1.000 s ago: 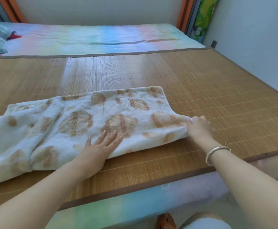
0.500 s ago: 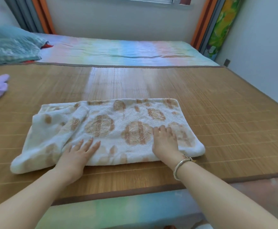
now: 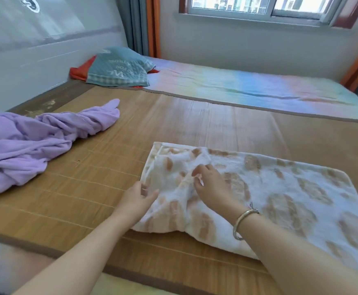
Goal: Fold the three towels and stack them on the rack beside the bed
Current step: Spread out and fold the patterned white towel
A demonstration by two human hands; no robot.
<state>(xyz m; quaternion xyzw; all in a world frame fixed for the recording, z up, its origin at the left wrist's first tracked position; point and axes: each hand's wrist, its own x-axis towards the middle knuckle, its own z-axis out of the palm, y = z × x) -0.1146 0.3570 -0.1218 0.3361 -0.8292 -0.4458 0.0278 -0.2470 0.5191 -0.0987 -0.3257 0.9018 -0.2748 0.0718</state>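
Observation:
A white towel with tan blotches (image 3: 280,188) lies folded on the bamboo mat (image 3: 101,167), its left end rumpled. At that end's edge, my left hand (image 3: 138,198) grips the fabric, thumb on top. My right hand (image 3: 213,184), a bangle on its wrist, sits just right of it with bent fingers pinching a raised wrinkle. A crumpled purple towel (image 3: 35,141) lies on the mat to the left, apart from both hands. No third towel and no rack are in view.
A teal pillow (image 3: 118,67) over a red cloth lies at the head of the bed by the headboard. A pastel sheet (image 3: 248,88) covers the bed's far half under the window. The mat's near edge runs close to my arms.
The view has swung left, bringing the purple towel and pillow into sight. Both hands slid from lying flat on the towel's middle to its left end and now take hold of the rumpled fabric.

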